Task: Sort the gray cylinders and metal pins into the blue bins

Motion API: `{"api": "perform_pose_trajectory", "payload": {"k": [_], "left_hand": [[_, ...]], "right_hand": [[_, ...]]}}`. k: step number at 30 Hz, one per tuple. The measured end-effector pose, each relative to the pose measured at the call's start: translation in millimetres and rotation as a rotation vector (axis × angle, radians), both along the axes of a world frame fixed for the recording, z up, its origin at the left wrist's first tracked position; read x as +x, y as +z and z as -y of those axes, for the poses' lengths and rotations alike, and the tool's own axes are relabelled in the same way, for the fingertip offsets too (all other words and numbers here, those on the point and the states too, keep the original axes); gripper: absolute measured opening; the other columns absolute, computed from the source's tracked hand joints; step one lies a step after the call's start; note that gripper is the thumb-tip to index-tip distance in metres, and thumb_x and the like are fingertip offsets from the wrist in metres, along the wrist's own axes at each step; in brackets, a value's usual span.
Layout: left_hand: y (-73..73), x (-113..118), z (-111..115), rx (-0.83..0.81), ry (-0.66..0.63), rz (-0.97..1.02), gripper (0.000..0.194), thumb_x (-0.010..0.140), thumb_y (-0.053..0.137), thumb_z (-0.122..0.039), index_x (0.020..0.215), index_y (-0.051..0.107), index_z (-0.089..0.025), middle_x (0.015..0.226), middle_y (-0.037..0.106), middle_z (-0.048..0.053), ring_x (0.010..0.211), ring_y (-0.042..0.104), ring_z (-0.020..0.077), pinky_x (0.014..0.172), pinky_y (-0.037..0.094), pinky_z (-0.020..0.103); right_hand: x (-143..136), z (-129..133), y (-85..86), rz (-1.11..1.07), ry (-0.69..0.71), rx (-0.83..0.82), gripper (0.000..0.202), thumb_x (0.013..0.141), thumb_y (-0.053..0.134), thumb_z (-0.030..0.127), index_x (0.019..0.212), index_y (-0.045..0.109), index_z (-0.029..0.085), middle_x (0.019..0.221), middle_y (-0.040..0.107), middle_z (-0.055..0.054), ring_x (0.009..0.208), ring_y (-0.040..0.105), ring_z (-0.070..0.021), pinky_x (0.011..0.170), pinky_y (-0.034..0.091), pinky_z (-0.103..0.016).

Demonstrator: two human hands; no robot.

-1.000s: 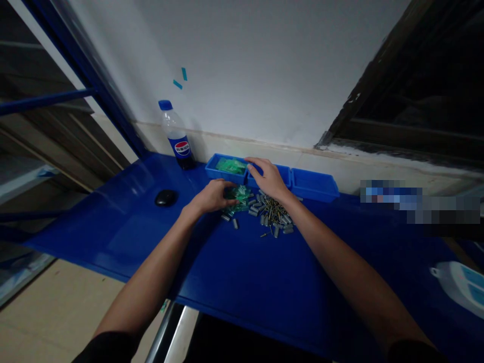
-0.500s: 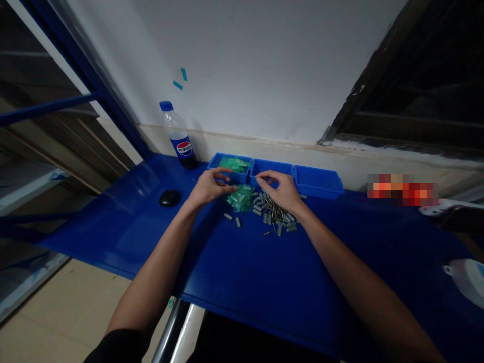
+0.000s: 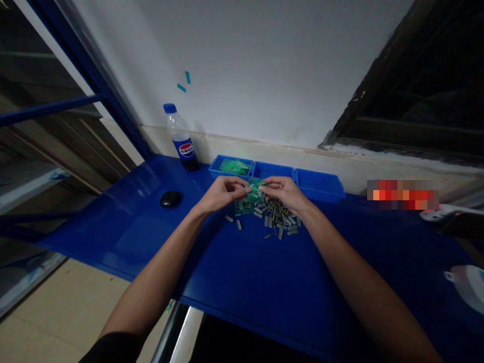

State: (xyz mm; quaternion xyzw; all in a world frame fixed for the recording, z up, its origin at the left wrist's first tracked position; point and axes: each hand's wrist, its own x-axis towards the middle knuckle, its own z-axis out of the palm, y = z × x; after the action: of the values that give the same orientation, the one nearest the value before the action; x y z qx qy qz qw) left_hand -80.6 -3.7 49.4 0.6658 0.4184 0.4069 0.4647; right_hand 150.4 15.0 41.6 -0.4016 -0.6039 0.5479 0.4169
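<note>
1. Pinching one green plastic packet (image 3: 256, 188): your left hand (image 3: 225, 194) closes its fingertips on one side, your right hand (image 3: 286, 193) on the other.
2. Packet location: between your hands, in front of the blue bins (image 3: 321, 194).
3. Adjacent parts on the blue table (image 3: 249, 272): green packet pile (image 3: 244, 207), grey cylinders (image 3: 280, 233) and screws (image 3: 278, 210), near your right hand.
</note>
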Motion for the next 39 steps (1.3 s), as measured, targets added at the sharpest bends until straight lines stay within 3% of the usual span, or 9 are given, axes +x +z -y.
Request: {"api": "perform_pose_trajectory", "payload": {"k": [4,7,10,14,18,23,25,33,39], "left_hand": [[2.6,-9,-4,0.167,0.219,-0.027,0.028,0.082,0.081,-0.041,0.091,0.080,-0.014,0.086,0.079,0.010,0.073,0.071,0.0198,0.068,0.058,0.032],[5.4,-23,-13,0.423,0.543,-0.227,0.026,0.089,0.074,-0.039,0.098,0.082,-0.016,0.095,0.079,0.009,0.080,0.072,0.0213,0.077,0.058,0.033],[3.8,-38,-26,0.575,0.639,-0.470,0.028,0.098,0.062,-0.036,0.109,0.080,-0.018,0.109,0.077,0.011,0.087,0.071,0.0234,0.085,0.056,0.036],[-5.9,-40,-38,0.573,0.591,-0.777,0.031,0.102,0.056,-0.033,0.121,0.077,-0.019,0.115,0.077,0.015,0.107,0.067,0.0317,0.094,0.053,0.042],[-8.1,-27,-29,0.681,0.535,-0.791,0.038,0.103,0.053,-0.033,0.131,0.072,-0.015,0.127,0.073,0.018,0.121,0.060,0.0348,0.105,0.049,0.050],[-4.4,-19,-15,0.742,0.005,-0.771,0.041,0.095,0.060,-0.024,0.134,0.070,-0.016,0.130,0.073,0.014,0.124,0.063,0.0293,0.109,0.052,0.046],[-7.3,-19,-15,0.711,-0.103,-0.803,0.050,0.091,0.061,-0.020,0.141,0.066,-0.014,0.137,0.070,0.015,0.128,0.064,0.0291,0.111,0.052,0.046],[-17.5,-21,-22,0.706,-0.112,-0.781,0.028,0.099,0.055,-0.016,0.112,0.080,-0.017,0.111,0.080,0.012,0.101,0.076,0.0249,0.093,0.059,0.037],[-25.0,-15,-21,0.832,0.049,-0.649,0.027,0.104,0.052,-0.021,0.113,0.077,-0.016,0.106,0.078,0.013,0.097,0.075,0.0232,0.088,0.059,0.035]], "right_hand": [[-6,-1,-0.1,-0.037,-0.080,-0.024,0.029,0.076,0.086,0.040,0.099,0.079,0.024,0.087,0.081,-0.006,0.079,0.075,-0.0217,0.073,0.061,-0.039],[-9,-1,1.8,-0.045,-0.114,-0.021,0.028,0.081,0.081,0.042,0.102,0.078,0.024,0.098,0.082,-0.009,0.084,0.077,-0.0221,0.075,0.061,-0.038],[-11,-1,3.1,-0.025,-0.115,-0.020,0.024,0.083,0.079,0.042,0.097,0.078,0.023,0.099,0.082,-0.010,0.082,0.076,-0.0216,0.075,0.061,-0.038],[-15,2,3.3,-0.011,-0.100,-0.029,0.019,0.083,0.079,0.039,0.092,0.078,0.022,0.095,0.082,-0.010,0.080,0.076,-0.0214,0.075,0.061,-0.040],[-16,3,4.3,-0.029,-0.101,-0.029,0.017,0.082,0.079,0.037,0.091,0.078,0.023,0.092,0.081,-0.010,0.078,0.075,-0.0219,0.075,0.061,-0.041],[-11,3,8.5,-0.027,-0.117,-0.021,0.018,0.083,0.078,0.038,0.092,0.077,0.022,0.092,0.081,-0.009,0.078,0.074,-0.0207,0.073,0.058,-0.038],[-8,3,10.2,-0.028,-0.120,-0.023,0.017,0.084,0.078,0.037,0.092,0.077,0.022,0.092,0.081,-0.009,0.078,0.074,-0.0200,0.073,0.058,-0.037],[-3,1,8.8,-0.008,-0.123,-0.025,0.013,0.086,0.075,0.033,0.092,0.076,0.022,0.091,0.081,-0.008,0.078,0.074,-0.0193,0.073,0.057,-0.035],[-3,-5,0.3,0.053,-0.150,-0.002,0.014,0.088,0.074,0.033,0.093,0.076,0.021,0.092,0.081,-0.009,0.078,0.075,-0.0200,0.072,0.059,-0.036]]}}
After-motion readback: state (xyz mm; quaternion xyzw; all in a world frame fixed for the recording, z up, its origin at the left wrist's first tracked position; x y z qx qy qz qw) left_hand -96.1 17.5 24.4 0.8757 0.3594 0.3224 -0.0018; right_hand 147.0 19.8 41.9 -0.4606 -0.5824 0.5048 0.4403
